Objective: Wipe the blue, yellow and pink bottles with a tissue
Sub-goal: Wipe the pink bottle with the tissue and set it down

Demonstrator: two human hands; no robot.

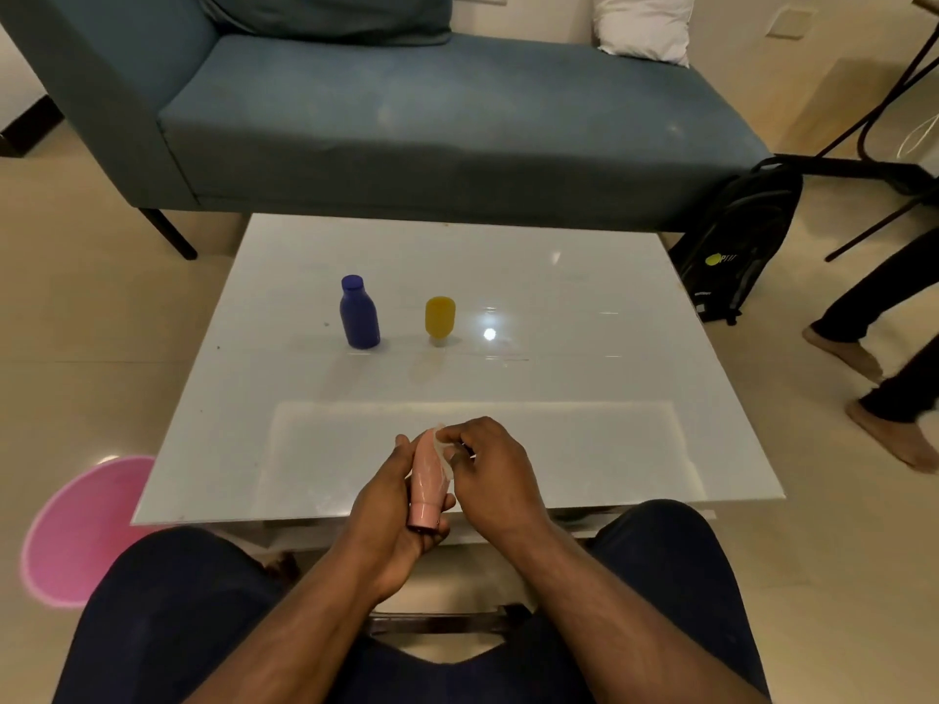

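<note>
My left hand (388,505) grips the pink bottle (429,482) over the near edge of the white table (584,378), its cap pointing toward me. My right hand (490,472) pinches a small white tissue (441,442) against the bottle's upper end. The blue bottle (359,313) stands upright at the table's middle left. The yellow bottle (440,316) stands on its cap to the right of the blue one, apart from it.
A blue sofa (406,109) runs behind the table. A pink bin (86,530) sits on the floor at my left. A black backpack (737,241) leans by the table's far right corner, and another person's legs (879,358) are at the right.
</note>
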